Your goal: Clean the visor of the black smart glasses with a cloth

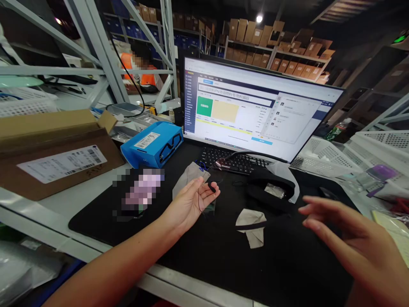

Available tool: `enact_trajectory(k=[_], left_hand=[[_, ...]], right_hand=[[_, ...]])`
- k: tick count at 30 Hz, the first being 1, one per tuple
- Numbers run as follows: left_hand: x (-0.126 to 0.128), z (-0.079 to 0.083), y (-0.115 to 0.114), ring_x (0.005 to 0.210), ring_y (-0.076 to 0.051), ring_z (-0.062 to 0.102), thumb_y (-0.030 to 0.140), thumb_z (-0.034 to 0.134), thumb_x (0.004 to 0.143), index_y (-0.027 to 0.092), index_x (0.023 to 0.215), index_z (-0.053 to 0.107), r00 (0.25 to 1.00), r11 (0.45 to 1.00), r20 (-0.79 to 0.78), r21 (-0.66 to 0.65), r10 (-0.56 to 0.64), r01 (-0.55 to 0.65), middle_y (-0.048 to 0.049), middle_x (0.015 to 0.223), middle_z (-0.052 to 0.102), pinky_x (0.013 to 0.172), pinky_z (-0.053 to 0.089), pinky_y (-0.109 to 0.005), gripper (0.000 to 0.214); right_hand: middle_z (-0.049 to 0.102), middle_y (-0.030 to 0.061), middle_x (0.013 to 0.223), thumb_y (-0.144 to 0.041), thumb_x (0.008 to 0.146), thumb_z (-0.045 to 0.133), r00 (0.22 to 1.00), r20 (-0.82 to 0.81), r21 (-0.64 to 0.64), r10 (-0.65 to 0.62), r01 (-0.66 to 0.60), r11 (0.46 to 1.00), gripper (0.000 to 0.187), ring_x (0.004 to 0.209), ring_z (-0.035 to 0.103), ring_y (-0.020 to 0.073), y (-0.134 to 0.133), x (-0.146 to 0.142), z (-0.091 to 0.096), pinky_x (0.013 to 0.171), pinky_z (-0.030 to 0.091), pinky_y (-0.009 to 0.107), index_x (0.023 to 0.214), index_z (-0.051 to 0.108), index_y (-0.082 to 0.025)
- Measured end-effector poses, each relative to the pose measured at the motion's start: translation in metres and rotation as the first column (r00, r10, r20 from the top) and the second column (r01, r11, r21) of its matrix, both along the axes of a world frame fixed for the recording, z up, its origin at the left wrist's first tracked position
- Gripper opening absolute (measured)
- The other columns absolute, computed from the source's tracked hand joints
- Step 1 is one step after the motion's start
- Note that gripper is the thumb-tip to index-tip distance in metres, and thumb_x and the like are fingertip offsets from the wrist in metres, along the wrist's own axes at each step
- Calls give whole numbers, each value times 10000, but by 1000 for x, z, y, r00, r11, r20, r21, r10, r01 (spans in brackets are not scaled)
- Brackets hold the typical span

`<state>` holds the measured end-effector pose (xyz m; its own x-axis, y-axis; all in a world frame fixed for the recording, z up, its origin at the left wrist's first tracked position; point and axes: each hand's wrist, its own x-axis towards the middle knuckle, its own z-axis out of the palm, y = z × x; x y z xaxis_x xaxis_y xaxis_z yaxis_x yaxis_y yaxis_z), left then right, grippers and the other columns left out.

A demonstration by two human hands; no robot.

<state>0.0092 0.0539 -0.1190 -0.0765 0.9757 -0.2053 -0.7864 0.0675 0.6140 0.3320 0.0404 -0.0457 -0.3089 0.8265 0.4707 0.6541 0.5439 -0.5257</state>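
Note:
My left hand point(191, 200) rests on the black desk mat point(223, 256) with fingers curled round a thin black cord with a small black piece at its end point(211, 187). A grey cloth pouch point(189, 177) lies just behind that hand. My right hand point(345, 238) hovers over the mat at the right, fingers spread and holding nothing. Between the hands lies a folded grey cloth point(252, 224). A black case point(270, 192) with a clear bag sits beyond it, in front of the keyboard point(236, 161).
A monitor point(252, 108) stands behind the keyboard. A blue box point(153, 145) and a labelled cardboard box point(54, 157) lie at the left. White mesh baskets point(367, 149) are at the right. A person in an orange vest point(140, 68) is behind the racking.

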Motion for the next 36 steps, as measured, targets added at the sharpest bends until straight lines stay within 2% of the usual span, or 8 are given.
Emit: enact_trajectory(k=[6, 11, 15, 20, 22, 26, 30, 36], left_hand=[[13, -12, -9, 734, -185, 741, 261, 707, 897, 160, 868, 567, 952, 934, 18, -186, -307, 305, -90, 766, 724, 767, 647, -334, 174], [12, -23, -10, 671, -185, 733, 348, 700, 898, 164, 881, 578, 868, 836, 22, -260, -496, 484, -76, 736, 719, 691, 634, -307, 221], [12, -23, -8, 653, -188, 724, 414, 654, 915, 175, 894, 557, 820, 795, -34, -270, -572, 543, -67, 724, 717, 668, 623, -311, 259], [8, -19, -3, 660, -169, 708, 305, 685, 875, 201, 991, 543, 823, 912, -418, -35, -384, 408, -20, 709, 704, 698, 616, -315, 211], [2, -20, 0, 819, -175, 722, 231, 775, 794, 211, 1070, 580, 783, 923, -582, 137, -218, 359, -42, 893, 733, 800, 619, -323, 339], [-7, -23, 6, 1325, -260, 560, 169, 881, 674, 287, 1368, 556, 735, 782, -678, 458, 1, 422, -97, 1463, 553, 1172, 435, -425, 775], [-7, -26, 6, 1386, -290, 509, 227, 911, 680, 293, 1362, 602, 724, 755, -689, 491, 31, 435, -89, 1445, 584, 1231, 354, -456, 751], [0, -24, -6, 1208, -261, 659, 210, 879, 729, 254, 1203, 693, 750, 794, -650, 517, 120, 321, -79, 1234, 723, 1099, 524, -413, 511]], right_hand=[[723, 23, 938, -365, 854, 751, 996, -83, 69, 26, -20, 997, 690, 709, 681, 146, 15, -23, -18, 668, 590, 267, 1482, 478, -281], [740, 9, 873, -287, 916, 673, 981, 67, 137, 181, -189, 972, 154, 770, 702, 148, 26, -34, -25, 742, 564, 260, 1059, 729, -273], [725, -13, 772, -291, 946, 633, 995, 34, 156, 89, -93, 983, 93, 663, 688, 131, 28, -35, -32, 632, 525, 242, 923, 716, -257], [700, -28, 672, -325, 955, 628, 996, -57, 83, -64, 69, 994, 118, 560, 657, 118, 24, -35, -36, 535, 481, 239, 924, 710, -247], [700, -28, 681, -325, 958, 625, 990, -116, 57, -80, 87, 995, 122, 557, 654, 115, 23, -35, -36, 555, 502, 243, 922, 708, -245], [698, -32, 687, -326, 951, 639, 983, -164, 50, -77, 87, 995, 112, 551, 648, 110, 20, -34, -36, 561, 509, 242, 918, 712, -248], [698, -24, 681, -341, 951, 636, 980, -185, 39, -70, 79, 996, 118, 559, 653, 122, 14, -35, -36, 527, 497, 242, 930, 706, -249], [701, -16, 706, -313, 944, 645, 987, -162, 65, -10, 20, 998, 86, 569, 661, 127, 6, -40, -38, 532, 514, 251, 938, 706, -252]])
